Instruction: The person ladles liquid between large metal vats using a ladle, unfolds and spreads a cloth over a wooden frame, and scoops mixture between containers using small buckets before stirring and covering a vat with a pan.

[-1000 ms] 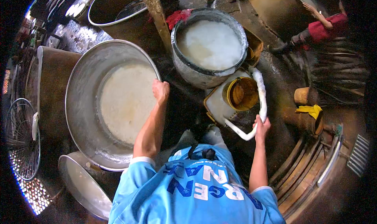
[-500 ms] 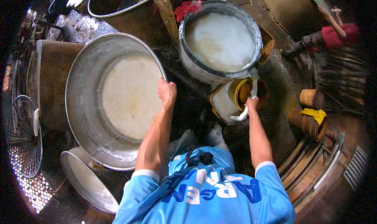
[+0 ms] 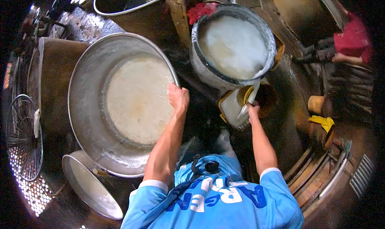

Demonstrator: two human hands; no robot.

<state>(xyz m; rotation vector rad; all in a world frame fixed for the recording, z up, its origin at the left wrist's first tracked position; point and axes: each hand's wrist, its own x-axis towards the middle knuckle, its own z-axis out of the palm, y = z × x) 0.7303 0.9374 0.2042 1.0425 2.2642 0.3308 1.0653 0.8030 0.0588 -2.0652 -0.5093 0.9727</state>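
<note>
My left hand (image 3: 178, 97) is closed round the right rim of a large metal pot (image 3: 89, 108), which has a pale layer over its bottom. My right hand (image 3: 252, 109) grips a white hose (image 3: 249, 98) beside a yellow-rimmed bucket (image 3: 243, 95). Below and left of that bucket is a square container (image 3: 230, 107) of whitish liquid. A dark-rimmed tub (image 3: 208, 77) of cloudy white liquid stands above it, with a red cloth (image 3: 199, 12) on its edge. Part of the hose is hidden by my right hand.
A person in red (image 3: 353, 38) is at the upper right. A wooden post (image 3: 179, 18) rises behind the pot. A shallow metal pan (image 3: 90, 185) lies lower left, near a wire fan guard (image 3: 25, 138). A yellow cloth (image 3: 322, 122) and a slatted wooden piece (image 3: 315, 181) are at right.
My right hand has moved up and left with the hose, which now lies closer to the square container. My left hand stays on the pot's rim. The person in red has changed posture.
</note>
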